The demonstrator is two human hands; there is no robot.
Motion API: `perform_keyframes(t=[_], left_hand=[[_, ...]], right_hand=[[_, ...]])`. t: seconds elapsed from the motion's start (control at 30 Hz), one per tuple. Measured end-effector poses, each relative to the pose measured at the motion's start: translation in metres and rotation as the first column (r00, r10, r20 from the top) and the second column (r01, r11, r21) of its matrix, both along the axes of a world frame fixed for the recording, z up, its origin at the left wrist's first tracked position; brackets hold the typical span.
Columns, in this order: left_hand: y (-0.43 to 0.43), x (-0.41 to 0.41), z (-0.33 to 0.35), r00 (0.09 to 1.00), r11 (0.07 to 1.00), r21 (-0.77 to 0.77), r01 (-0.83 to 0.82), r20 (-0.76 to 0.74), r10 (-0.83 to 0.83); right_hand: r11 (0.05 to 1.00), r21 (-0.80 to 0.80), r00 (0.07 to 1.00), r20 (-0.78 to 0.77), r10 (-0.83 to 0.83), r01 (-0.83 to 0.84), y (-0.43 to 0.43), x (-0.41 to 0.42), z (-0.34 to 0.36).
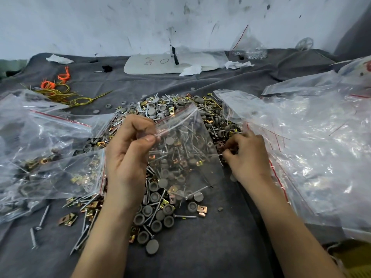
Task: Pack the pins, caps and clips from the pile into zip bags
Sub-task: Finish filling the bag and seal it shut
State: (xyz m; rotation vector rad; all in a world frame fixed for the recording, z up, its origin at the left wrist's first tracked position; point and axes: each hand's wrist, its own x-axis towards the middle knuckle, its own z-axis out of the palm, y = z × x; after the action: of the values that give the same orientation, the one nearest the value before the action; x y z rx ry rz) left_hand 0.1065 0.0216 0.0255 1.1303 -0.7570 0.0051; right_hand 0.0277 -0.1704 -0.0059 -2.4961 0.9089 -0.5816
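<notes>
Progress, in our judgement: partly done. Several filled bags [50, 157] lie at the cloth's [200, 247] left edge, while a stack of empty bags [301, 147] waits at its right edge. A large pile [160, 209] of pins [43, 217], grey caps [154, 197] and brass clips [68, 218] remains mid-cloth, so much is left.

The left hand [128, 149] pinches the zip bag [186, 149] at its red-striped mouth, thumb against curled fingers. The bag is clear and crinkled and hangs over the pile's middle. We cannot tell its contents from the pieces beneath.

The right hand [247, 155] has its fingers curled into the pile's right side. We cannot tell whether it holds anything.
</notes>
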Motion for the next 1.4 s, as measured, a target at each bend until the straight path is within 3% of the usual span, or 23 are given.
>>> perform_keyframes(t=[0.07, 0.27, 0.67, 0.77, 0.87, 0.93, 1.03, 1.13, 1.4], left_hand=[[-0.001, 0.0, -0.001, 1.0, 1.0, 0.006, 0.008, 0.01, -0.008], [-0.001, 0.0, -0.002, 0.999, 1.0, -0.002, 0.028, 0.023, -0.028], [-0.002, -0.002, -0.002, 0.998, 0.999, -0.009, 0.042, 0.037, -0.042], [0.0, -0.002, 0.0, 0.999, 0.999, -0.002, 0.033, 0.028, -0.033], [0.001, -0.004, 0.001, 0.997, 0.996, 0.092, -0.017, 0.076, 0.01], [-0.001, -0.009, 0.001, 0.988, 0.98, 0.189, -0.059, 0.155, 0.03], [-0.006, -0.016, 0.0, 0.94, 0.942, 0.309, -0.128, 0.34, 0.017], [-0.011, -0.021, -0.001, 0.906, 0.925, 0.358, -0.126, 0.421, -0.04], [-0.012, -0.026, 0.002, 0.786, 0.936, 0.294, -0.193, 0.618, -0.032]], right_hand=[[1.0, -0.015, 0.999, 0.053, -0.014, 0.015, -0.004, -0.002, 0.0], [0.998, -0.051, 0.996, -0.091, 0.017, -0.022, -0.008, -0.003, -0.007], [0.995, 0.027, 0.995, -0.032, 0.095, -0.094, -0.01, -0.003, -0.004], [0.986, 0.124, 0.977, 0.193, 0.089, -0.114, -0.011, -0.006, 0.002], [0.918, 0.305, 0.882, 0.462, 0.089, -0.253, -0.011, -0.016, 0.02], [0.87, 0.343, 0.818, 0.564, 0.111, -0.354, -0.009, -0.025, 0.034], [0.861, 0.249, 0.705, 0.69, 0.164, -0.444, 0.0, -0.037, 0.056], [0.871, 0.104, 0.633, 0.729, 0.262, -0.48, 0.013, -0.047, 0.074], [0.864, -0.135, 0.673, 0.574, 0.467, -0.485, 0.028, -0.056, 0.086]])
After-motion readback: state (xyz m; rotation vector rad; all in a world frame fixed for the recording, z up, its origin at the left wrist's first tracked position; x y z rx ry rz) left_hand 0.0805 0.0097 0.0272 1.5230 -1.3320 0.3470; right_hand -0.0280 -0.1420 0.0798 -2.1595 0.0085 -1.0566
